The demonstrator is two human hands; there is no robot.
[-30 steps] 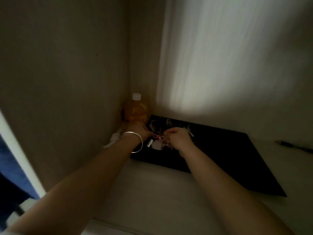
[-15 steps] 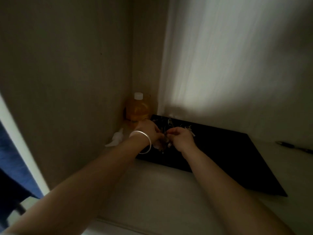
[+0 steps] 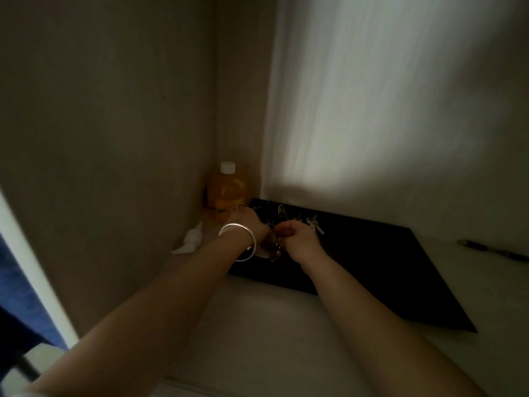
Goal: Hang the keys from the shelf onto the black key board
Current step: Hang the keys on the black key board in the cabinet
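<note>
Over the black key board (image 3: 372,259), left hand (image 3: 247,226) and right hand (image 3: 300,239) pinch 1 key bunch (image 3: 272,249) between them.

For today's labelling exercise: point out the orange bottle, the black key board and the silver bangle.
orange bottle (image 3: 226,193): head view, on its body.
black key board (image 3: 372,253): head view, on its bare middle.
silver bangle (image 3: 233,227): head view, on its upper band.

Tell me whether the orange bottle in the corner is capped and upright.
Capped and upright. The orange bottle stands in the shelf corner behind the left hand, its white cap on top. How full it is cannot be told.
</note>
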